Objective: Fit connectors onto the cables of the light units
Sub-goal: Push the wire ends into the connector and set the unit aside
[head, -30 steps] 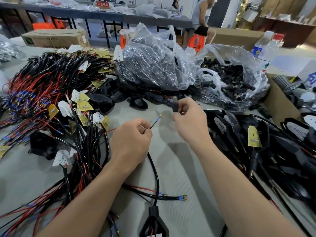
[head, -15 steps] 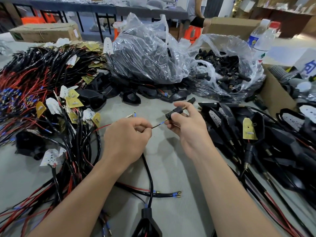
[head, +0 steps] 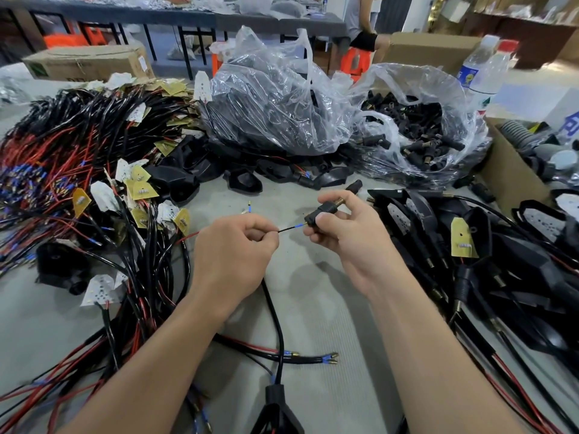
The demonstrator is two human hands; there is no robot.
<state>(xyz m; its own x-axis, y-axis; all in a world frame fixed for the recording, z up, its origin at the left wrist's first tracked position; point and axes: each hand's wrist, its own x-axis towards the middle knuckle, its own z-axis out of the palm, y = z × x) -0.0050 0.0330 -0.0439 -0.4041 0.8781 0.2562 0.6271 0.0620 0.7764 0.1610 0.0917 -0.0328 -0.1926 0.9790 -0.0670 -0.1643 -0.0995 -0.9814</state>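
Note:
My left hand pinches a thin black wire with a blue-sleeved tip. That tip meets the end of a black connector with a brass threaded end, which my right hand grips between thumb and fingers. The wire's black cable runs down from my left hand to a black light unit at the bottom edge. Two more terminal tips stick up just above my left hand.
Wired light units with red and black cables lie heaped on the left. Black housings are piled on the right. An open plastic bag of connectors and a closed bag sit behind. A cardboard box and water bottle stand far right.
My right hand has brought the connector down and turned it toward the left hand, so the wire's blue tip now meets the connector's end. The view shifted slightly.

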